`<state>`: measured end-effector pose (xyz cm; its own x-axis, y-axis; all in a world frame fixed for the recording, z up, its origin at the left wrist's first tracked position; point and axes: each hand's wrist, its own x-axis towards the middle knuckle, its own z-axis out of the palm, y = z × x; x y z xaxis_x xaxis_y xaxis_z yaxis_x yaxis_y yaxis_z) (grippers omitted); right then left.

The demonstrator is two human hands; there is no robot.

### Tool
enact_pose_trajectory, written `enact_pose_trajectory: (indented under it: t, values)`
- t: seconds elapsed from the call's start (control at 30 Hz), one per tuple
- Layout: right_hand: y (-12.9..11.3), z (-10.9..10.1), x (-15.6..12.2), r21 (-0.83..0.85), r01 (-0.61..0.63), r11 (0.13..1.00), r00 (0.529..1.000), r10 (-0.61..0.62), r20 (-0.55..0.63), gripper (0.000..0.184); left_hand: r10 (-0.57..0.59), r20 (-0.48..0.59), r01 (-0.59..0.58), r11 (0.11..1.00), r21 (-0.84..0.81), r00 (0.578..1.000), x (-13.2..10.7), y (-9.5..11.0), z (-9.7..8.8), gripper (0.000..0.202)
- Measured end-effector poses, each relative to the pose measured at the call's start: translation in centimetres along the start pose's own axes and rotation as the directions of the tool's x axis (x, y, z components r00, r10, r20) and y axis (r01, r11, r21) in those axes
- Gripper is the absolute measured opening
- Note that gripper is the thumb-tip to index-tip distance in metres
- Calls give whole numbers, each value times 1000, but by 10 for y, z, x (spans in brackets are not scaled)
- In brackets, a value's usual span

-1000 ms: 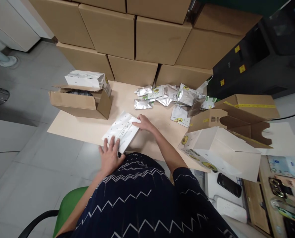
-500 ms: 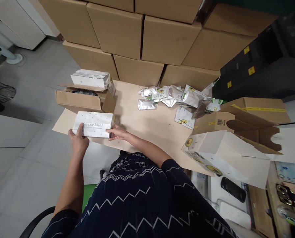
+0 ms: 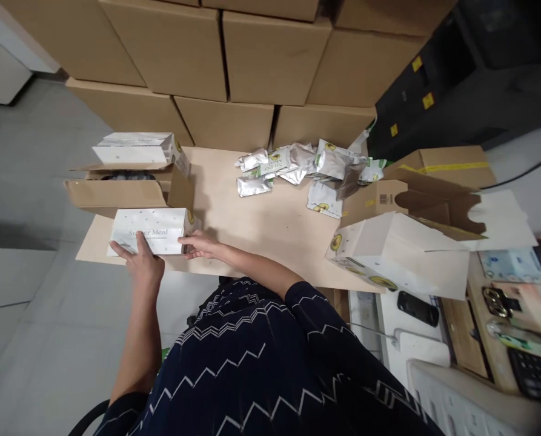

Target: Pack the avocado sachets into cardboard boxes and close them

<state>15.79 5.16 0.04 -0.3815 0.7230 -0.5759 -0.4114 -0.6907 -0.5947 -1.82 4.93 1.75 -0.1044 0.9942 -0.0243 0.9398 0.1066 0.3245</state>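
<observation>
A white carton (image 3: pixel 156 219) printed "Su·per Meal" lies at the front left of the table, before an opened brown cardboard box. Spread fingers of my left hand (image 3: pixel 145 263) rest against the carton's front face near its lower left; the other fingers are curled out of sight. At the carton's lower right end, my right hand (image 3: pixel 202 245) grips the corner, thumb on the front and fingers beneath. Behind the brown box (image 3: pixel 116 192), which has dark contents barely showing, stands a second white carton (image 3: pixel 131 148).
Silver and white pouches (image 3: pixel 292 165) lie in a pile at the back middle of the table (image 3: pixel 252 236). An opened white avocado-print box (image 3: pixel 397 254) stands at the right. Stacked brown boxes (image 3: pixel 225 124) line the back. A black phone (image 3: pixel 418 309) lies lower right.
The camera view has shifted, so the whole scene sits further left. Both hands remain on the white carton; my left fingers have spread and slid slightly across its face.
</observation>
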Motion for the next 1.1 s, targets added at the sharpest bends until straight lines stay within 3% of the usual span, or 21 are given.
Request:
enact_pose_trajectory:
  t: [0.17,0.27,0.33,0.4,0.43,0.47,0.5,0.53,0.57,0.6,0.63,0.67,0.7,0.73,0.77,0.8,0.9,0.97,1.03,1.1]
  values:
    - [6,-30,-46,-50,51,997,997,-54,-50,13,55,228,-103,974,204,972,-37,44,-3,90]
    - [14,-66,-107,-151,143,978,985,-155,-72,6,69,301,-144,962,233,951,-49,60,-20,81]
    - [19,-91,-161,-260,218,941,958,-257,-126,5,116,277,-184,955,232,954,-54,69,-30,72]
    - [22,-115,-222,-328,268,906,911,-349,-221,9,197,193,-236,950,204,961,-59,81,-34,62]
    - [25,-126,-252,-350,304,886,860,-413,-298,12,255,138,-277,946,171,957,-61,88,-32,57]
    - [28,-137,-283,-376,352,857,780,-491,-388,16,328,86,-336,933,125,941,-64,98,-27,52]
    - [32,-149,-312,-401,406,821,641,-568,-516,18,408,47,-410,909,70,912,-68,109,-19,47]
    - [37,-162,-339,-449,464,764,396,-632,-667,19,493,22,-493,870,3,870,-72,122,-9,43]
    - [43,-175,-364,-518,495,698,108,-640,-761,21,583,30,-579,812,-74,812,-77,137,2,39]
    - [50,-191,-386,-597,488,637,-192,-589,-785,24,659,61,-645,748,-160,749,-84,155,14,36]
    - [58,-207,-406,-667,441,601,-445,-499,-744,26,729,111,-687,677,-265,675,-92,175,26,34]
    - [66,-224,-423,-709,370,600,-620,-409,-670,28,791,165,-700,601,-385,589,-101,196,37,32]
    - [74,-241,-437,-716,298,631,-720,-343,-603,30,838,198,-685,533,-496,508,-111,219,47,33]
    - [82,-258,-447,-691,243,681,-760,-309,-571,34,865,222,-650,488,-583,450,-121,244,56,36]
    - [88,-273,-454,-645,209,735,-755,-298,-584,41,876,264,-596,470,-651,403,-132,269,63,43]
    - [93,-286,-458,-589,195,785,-713,-299,-634,50,884,306,-536,460,-708,354,-143,295,69,53]
    - [101,-311,-454,-477,178,861,-525,-327,-786,73,891,409,-370,454,-811,197,-174,369,83,80]
    - [101,-315,-443,-498,90,862,-454,-410,-791,74,909,392,-362,416,-834,142,-192,409,93,86]
    - [100,-312,-432,-543,-23,840,-406,-504,-762,69,918,369,-390,397,-831,148,-203,437,102,92]
    - [98,-306,-423,-573,-70,817,-341,-559,-756,63,914,344,-421,404,-812,214,-204,448,109,96]
